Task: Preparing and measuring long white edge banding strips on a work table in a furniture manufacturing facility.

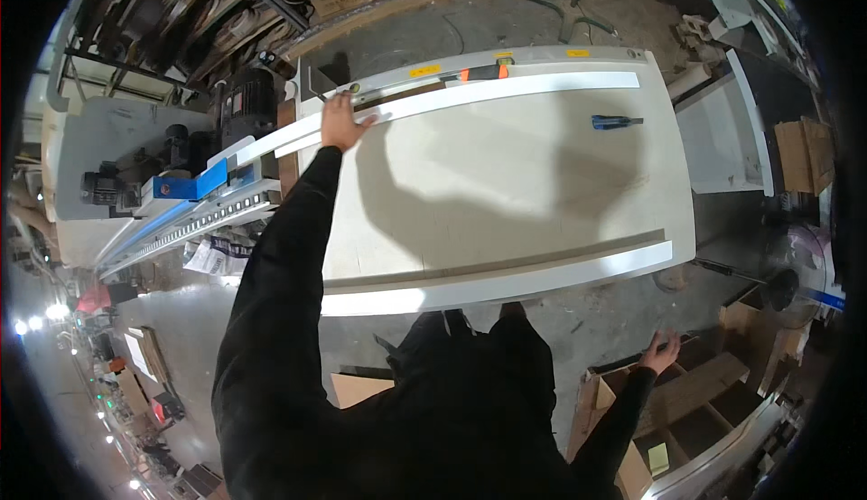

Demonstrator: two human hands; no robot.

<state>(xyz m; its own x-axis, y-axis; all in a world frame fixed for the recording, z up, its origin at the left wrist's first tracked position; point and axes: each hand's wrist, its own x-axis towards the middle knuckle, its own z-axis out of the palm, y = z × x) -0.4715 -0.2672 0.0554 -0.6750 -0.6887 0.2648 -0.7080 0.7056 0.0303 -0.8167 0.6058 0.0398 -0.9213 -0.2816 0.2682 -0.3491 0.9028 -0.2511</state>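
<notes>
- Left hand (341,122) is laid flat, fingers spread, on the near end of a long white strip (470,93) at the table's (506,184) far edge.
- Right hand (661,352) hangs open and empty, held low beside a cardboard box (623,392).
- Looks like the strip is being lined up; a steady push along its length is probably called for next.

woodworking workshop | white panel-saw table (542,184) | motor (246,102) | stacked timber offcuts (226,3) | concrete floor (506,12)

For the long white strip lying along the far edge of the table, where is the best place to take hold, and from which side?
Take the long white strip by its left end, from above, where the left hand rests: it lies flat, so pinch across its narrow width. A second hold further right would likely stop sagging.
</notes>
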